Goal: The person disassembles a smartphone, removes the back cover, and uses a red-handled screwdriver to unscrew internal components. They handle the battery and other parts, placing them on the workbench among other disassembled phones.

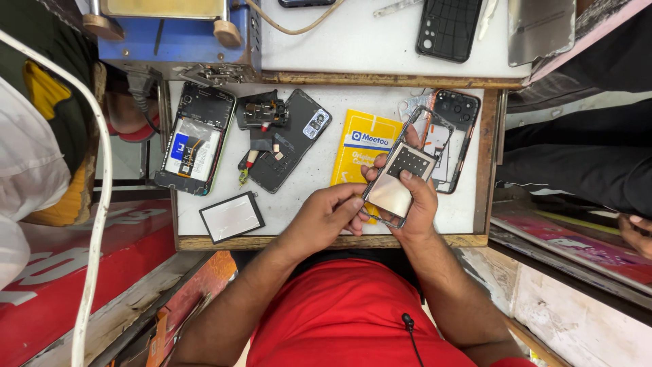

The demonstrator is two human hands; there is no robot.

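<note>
While both hands (370, 204) grip a phone frame (401, 178), the tray (485, 170) holds phones.

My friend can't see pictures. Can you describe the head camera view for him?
Both hands, left and right, hold a clear phone case over a white worktable with opened phones lying on it.

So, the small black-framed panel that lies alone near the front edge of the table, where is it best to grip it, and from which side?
Probably by its two long edges, coming from above. The black-framed panel lies flat and slightly turned on the white table, with bare surface all around it, so fingers can pinch both thin sides. Its glossy face is better left untouched.
</note>
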